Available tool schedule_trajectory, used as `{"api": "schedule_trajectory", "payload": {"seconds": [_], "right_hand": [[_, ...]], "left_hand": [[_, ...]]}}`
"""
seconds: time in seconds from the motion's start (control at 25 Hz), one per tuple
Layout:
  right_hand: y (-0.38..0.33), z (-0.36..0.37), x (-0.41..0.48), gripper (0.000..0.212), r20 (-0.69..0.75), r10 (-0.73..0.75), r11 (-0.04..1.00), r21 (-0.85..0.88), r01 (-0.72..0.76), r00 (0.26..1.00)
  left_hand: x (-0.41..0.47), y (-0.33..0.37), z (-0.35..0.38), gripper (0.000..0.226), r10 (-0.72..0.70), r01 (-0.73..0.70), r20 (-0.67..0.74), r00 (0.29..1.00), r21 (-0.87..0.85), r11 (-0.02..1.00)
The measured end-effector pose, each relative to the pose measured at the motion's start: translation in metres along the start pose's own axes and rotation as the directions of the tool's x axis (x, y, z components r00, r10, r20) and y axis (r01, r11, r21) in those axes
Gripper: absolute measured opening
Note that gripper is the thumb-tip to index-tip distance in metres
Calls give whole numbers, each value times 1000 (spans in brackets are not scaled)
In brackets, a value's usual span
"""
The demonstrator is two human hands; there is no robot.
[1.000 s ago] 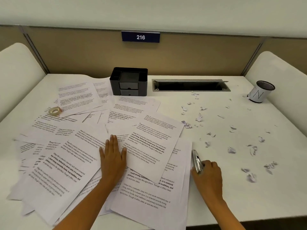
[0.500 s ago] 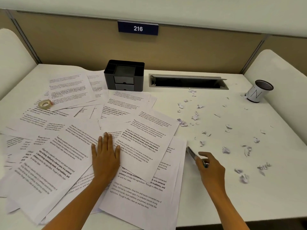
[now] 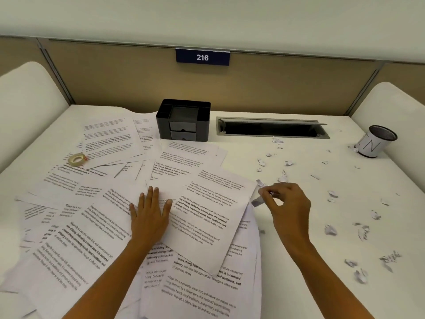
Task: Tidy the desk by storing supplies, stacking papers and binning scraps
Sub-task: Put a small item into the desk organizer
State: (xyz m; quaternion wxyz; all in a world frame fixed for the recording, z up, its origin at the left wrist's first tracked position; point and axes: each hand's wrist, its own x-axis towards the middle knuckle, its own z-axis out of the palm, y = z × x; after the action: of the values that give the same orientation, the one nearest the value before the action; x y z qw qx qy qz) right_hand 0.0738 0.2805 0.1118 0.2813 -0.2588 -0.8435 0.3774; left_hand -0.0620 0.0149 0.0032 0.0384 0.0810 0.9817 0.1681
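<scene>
Smooth matt white tabletop (image 3: 299, 261); thin matt printed white paper sheets (image 3: 202, 217); matt black plastic desk organiser (image 3: 184, 120); crumpled paper scraps (image 3: 331, 230).

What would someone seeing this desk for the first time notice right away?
First, the sprawl of printed sheets over the desk's left half, with the left hand pressed flat on them. Next, the torn paper scraps scattered over the right half, where the right hand pinches a small shiny object I can't identify. At the back stand a black organizer and a white cup.
</scene>
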Motion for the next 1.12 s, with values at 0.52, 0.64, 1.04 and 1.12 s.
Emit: {"api": "schedule_trajectory", "payload": {"seconds": [0.52, 0.64, 1.04, 1.12], "right_hand": [[-116, 117, 136, 17, -11, -365, 908, 219, 358, 931], [-136, 165, 174, 19, 83, -365, 916, 213, 341, 927], [-180, 305, 243, 34, 197, -280, 960, 54, 274, 940], [-182, 321, 245, 36, 233, -258, 961, -37, 274, 938]], "left_hand": [[18, -15, 21, 69, 59, -44, -163, 985, 100, 994], [16, -14, 21, 67, 55, -41, -163, 985, 89, 995], [18, -13, 18, 66, 21, -12, -146, 989, 64, 998], [19, -12, 18, 65, 25, -17, -148, 989, 53, 998]]}}
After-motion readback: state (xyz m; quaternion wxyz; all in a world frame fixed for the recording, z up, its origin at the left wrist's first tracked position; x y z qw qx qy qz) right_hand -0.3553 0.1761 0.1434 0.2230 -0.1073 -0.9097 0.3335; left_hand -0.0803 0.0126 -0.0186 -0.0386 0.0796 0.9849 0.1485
